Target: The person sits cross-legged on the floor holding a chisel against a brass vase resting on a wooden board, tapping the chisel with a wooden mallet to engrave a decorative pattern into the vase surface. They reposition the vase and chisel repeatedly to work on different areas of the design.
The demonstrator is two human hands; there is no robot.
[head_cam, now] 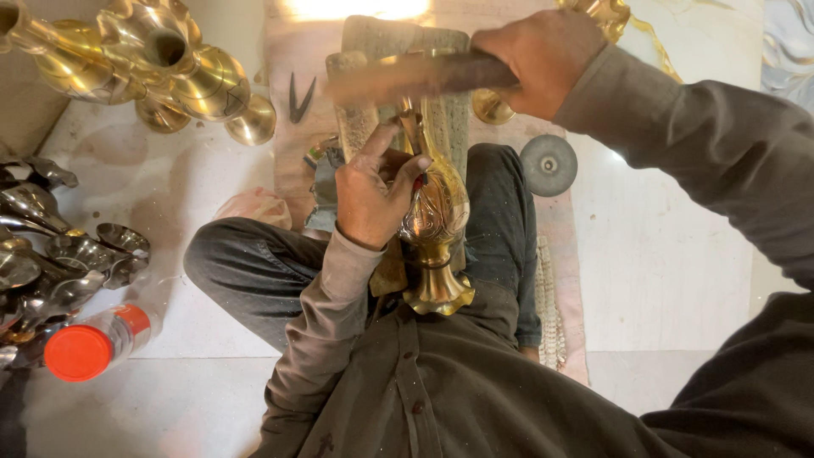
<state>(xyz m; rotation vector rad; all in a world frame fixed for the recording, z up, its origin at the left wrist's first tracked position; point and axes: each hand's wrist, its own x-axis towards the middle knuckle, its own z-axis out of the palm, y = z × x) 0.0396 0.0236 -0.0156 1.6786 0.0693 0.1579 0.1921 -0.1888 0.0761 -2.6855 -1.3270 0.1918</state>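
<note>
A brass vase (437,229) with an engraved belly lies across my lap, its flared foot toward me. My left hand (373,191) rests on the vase's upper body and pinches a thin metal tool against it. My right hand (538,64) is raised above it, gripping a wooden hammer handle (407,78) that is blurred by motion. The tool's tip is hidden behind my fingers.
Several polished brass vases (161,68) lie at the upper left. Silver-coloured metal pieces (59,254) are heaped at the left, with a plastic bottle with an orange cap (89,346) beside them. A round grey disc (548,164) sits on the pale floor at right.
</note>
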